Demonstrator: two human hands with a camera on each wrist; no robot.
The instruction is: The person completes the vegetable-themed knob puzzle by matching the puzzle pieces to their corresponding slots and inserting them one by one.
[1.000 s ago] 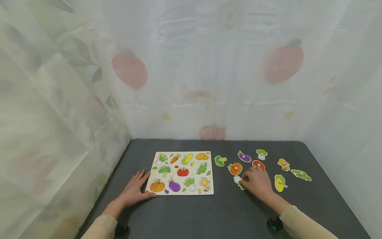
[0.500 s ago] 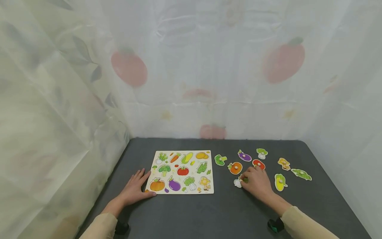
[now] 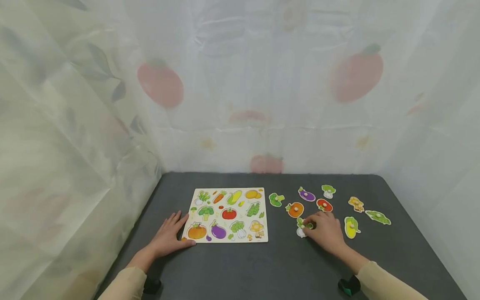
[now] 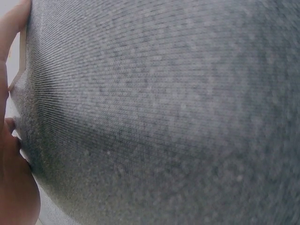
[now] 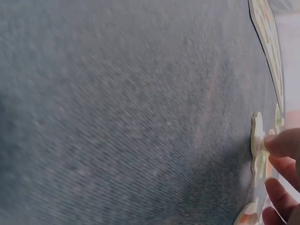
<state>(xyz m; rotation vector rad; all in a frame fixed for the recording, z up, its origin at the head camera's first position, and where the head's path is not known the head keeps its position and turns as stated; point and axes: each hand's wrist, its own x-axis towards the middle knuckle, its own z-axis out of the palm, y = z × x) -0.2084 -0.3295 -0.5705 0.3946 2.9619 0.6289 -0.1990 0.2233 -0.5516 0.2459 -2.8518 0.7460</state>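
Note:
My left hand (image 3: 171, 233) lies with fingers spread at the near left corner of the wooden puzzle board (image 3: 232, 238), which has printed vegetable pictures. In the left wrist view, the thumb (image 4: 13, 28) lies along the board's edge. My right hand (image 3: 326, 230) pinches a white and green turnip puzzle piece (image 3: 301, 232) by its knob, right of the board. Seen from the right wrist, thumb and finger meet at the knob of this piece (image 5: 256, 145), whose far part is hidden by the fingers in the head view.
Around the right hand lie several knobbed pieces: broccoli (image 3: 276, 200), pumpkin (image 3: 294, 210), eggplant (image 3: 306, 194), tomato (image 3: 324, 205), cabbage (image 3: 328, 191), mushroom (image 3: 356, 204), pea pod (image 3: 378, 217) and corn (image 3: 351, 227). A patterned curtain (image 3: 240, 83) hangs behind the dark table (image 3: 240, 271).
The turnip piece has turned under my right fingers, its white end swinging from upper left to the near side and its leaves now pointing away. My left hand stays at the board.

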